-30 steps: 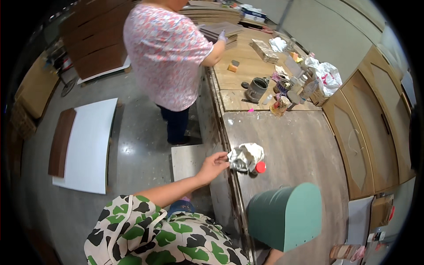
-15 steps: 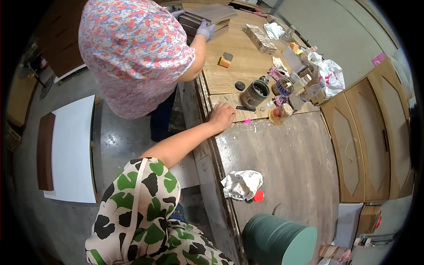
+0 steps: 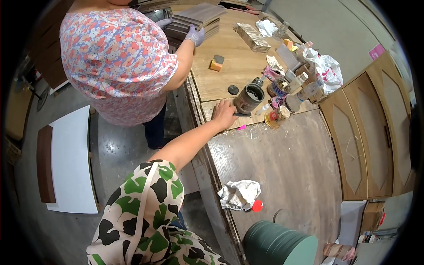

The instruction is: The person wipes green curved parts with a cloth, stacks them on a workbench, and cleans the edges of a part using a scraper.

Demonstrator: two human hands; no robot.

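Note:
My left hand [image 3: 224,115] lies palm down on the wooden workbench [image 3: 282,163], its arm reaching out of a green-and-white patterned sleeve. The fingertips touch a small dark flat tool at the base of a dark tin can [image 3: 248,98] that has grey paste inside. I see nothing gripped in the hand. A crumpled white rag [image 3: 239,194] with a red cap [image 3: 257,206] beside it lies nearer to me by the bench edge. My right hand is out of sight.
Another person in a floral top [image 3: 117,57] stands at the bench's left side, with gloved hands on a stack of boards [image 3: 194,24]. Jars, tins and bags [image 3: 300,75] crowd the far right. A green bucket [image 3: 278,245] stands close by. A white panel [image 3: 70,163] lies on the floor.
My left hand has left the crumpled rag and stretched forward along the bench edge to the tin can. The view has shifted toward the far end of the bench.

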